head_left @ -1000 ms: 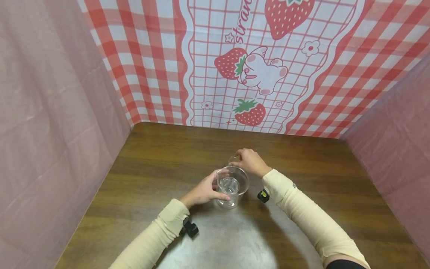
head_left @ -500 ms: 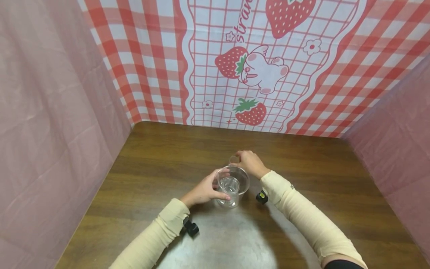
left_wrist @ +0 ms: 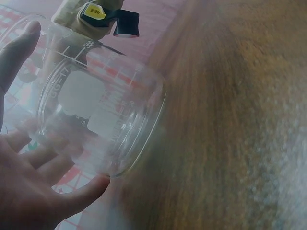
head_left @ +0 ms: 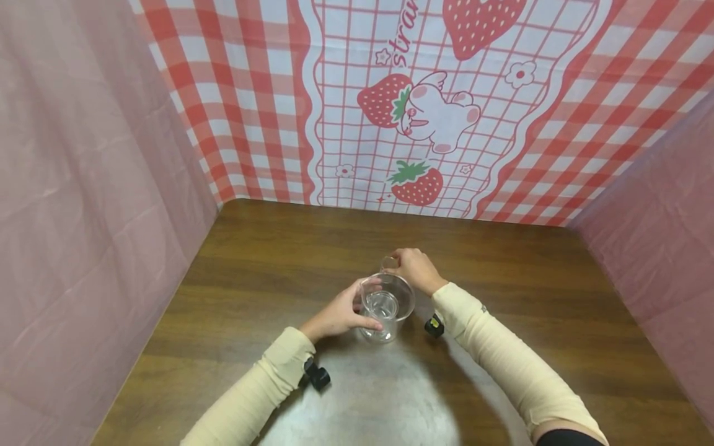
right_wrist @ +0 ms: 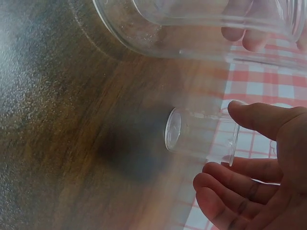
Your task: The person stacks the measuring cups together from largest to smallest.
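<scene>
A large clear glass beaker [head_left: 406,306] stands near the middle of the wooden table. Curled round its left side, my left hand [head_left: 340,316] grips it with thumb and fingers. White graduations and lettering show on the glass in the left wrist view, and a smaller beaker [left_wrist: 79,93] appears nested inside it. Just behind the large beaker, my right hand [head_left: 415,269] pinches a small clear glass beaker [right_wrist: 199,134] near its rim, between thumb and fingers. Its base is close over the table, with a dark shadow beside it in the right wrist view.
The brown wooden table [head_left: 268,260] has a bright glare at its front. A red-and-white checked cloth with strawberries [head_left: 415,186] hangs behind it. Pink curtains [head_left: 95,186] close off both sides. Each sleeve carries a small black wrist camera [head_left: 317,375].
Both hands keep their grips and the beakers stay almost in place. The right forearm has shifted very slightly left, and the head view has tilted down a little.
</scene>
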Demonstrator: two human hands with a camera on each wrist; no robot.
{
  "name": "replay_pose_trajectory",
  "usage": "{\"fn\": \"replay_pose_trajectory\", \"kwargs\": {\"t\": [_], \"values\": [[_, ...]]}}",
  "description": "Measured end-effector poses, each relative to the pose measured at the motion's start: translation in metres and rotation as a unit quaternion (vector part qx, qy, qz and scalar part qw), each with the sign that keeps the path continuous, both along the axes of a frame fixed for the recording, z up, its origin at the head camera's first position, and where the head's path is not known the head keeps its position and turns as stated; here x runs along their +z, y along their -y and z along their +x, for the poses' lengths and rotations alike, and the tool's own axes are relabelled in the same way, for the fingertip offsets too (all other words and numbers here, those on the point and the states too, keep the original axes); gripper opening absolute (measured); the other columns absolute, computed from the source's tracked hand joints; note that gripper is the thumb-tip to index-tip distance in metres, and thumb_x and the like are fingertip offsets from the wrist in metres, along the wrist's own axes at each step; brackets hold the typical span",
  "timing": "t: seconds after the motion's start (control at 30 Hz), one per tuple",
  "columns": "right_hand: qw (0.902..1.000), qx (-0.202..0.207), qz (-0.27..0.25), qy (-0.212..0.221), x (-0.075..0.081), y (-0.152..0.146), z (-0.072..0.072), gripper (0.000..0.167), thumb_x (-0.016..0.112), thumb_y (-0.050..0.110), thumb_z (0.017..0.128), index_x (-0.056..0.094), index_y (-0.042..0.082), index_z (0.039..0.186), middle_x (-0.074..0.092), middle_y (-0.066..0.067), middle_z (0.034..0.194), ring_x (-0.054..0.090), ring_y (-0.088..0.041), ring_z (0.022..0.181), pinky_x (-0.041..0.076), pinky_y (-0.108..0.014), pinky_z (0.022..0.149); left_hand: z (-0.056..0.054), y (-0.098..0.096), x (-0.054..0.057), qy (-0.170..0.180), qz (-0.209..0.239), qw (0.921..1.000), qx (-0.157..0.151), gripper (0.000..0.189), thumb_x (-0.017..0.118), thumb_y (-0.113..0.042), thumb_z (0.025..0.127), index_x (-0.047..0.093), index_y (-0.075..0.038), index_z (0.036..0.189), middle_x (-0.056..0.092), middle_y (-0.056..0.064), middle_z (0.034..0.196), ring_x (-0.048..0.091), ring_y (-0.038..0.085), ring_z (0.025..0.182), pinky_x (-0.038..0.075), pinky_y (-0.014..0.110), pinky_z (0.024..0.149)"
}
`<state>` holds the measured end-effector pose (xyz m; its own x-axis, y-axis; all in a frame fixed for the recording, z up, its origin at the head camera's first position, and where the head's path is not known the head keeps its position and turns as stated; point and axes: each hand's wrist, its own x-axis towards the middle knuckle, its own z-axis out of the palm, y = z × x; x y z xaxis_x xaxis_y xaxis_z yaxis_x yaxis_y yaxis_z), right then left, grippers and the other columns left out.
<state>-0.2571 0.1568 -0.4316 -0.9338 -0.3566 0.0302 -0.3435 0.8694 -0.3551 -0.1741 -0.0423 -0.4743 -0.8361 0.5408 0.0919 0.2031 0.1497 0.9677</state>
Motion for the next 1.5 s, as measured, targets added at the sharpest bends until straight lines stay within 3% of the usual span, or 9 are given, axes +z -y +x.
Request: {"fn": "replay_pose_trajectory", "kwargs": {"t": [0.27,0.93,1.3,1.5], "values": [[1.0,-0.006,0.003,0.004,0.004,-0.001,-0.003,0.043,0.075,0.03,0.081,0.069,-0.004,0.108,0.071,-0.014,0.083,0.067,-0.028,0.073,0.057,-0.041,0.066,-0.002,0.0,0.002,-0.004,-0.002,1.0,-0.002,0.088,0.083,-0.009,0.074,0.033,-0.002,0.147,0.043,0.019,0.15,0.044,0.037,0.136,0.046,0.052,0.108],[0.9998,0.001,-0.006,-0.017,0.013,-0.007,-0.007,0.043,0.076,0.03,0.08,0.07,-0.005,0.105,0.073,-0.018,0.089,0.069,-0.03,0.078,0.059,-0.042,0.07,-0.008,0.0,0.005,-0.013,-0.001,0.9999,-0.002,0.088,0.083,-0.01,0.075,0.032,-0.003,0.147,0.041,0.019,0.151,0.042,0.037,0.138,0.045,0.052,0.108],[0.9999,0.001,-0.01,-0.013,0.006,-0.001,0.002,0.043,0.078,0.031,0.078,0.071,-0.003,0.103,0.073,-0.017,0.09,0.068,-0.028,0.078,0.059,-0.04,0.069,0.004,0.004,0.0,-0.004,-0.001,1.0,0.002,0.088,0.084,-0.01,0.074,0.034,0.0,0.145,0.044,0.018,0.149,0.045,0.038,0.135,0.047,0.051,0.107],[0.9997,-0.006,-0.017,-0.019,0.01,-0.004,0.002,0.043,0.079,0.03,0.076,0.071,-0.003,0.103,0.072,-0.014,0.084,0.066,-0.024,0.073,0.057,-0.037,0.064,0.004,0.002,0.0,-0.009,0.0,1.0,-0.003,0.086,0.084,-0.011,0.074,0.035,-0.002,0.144,0.045,0.017,0.149,0.045,0.038,0.135,0.048,0.049,0.106]]}}
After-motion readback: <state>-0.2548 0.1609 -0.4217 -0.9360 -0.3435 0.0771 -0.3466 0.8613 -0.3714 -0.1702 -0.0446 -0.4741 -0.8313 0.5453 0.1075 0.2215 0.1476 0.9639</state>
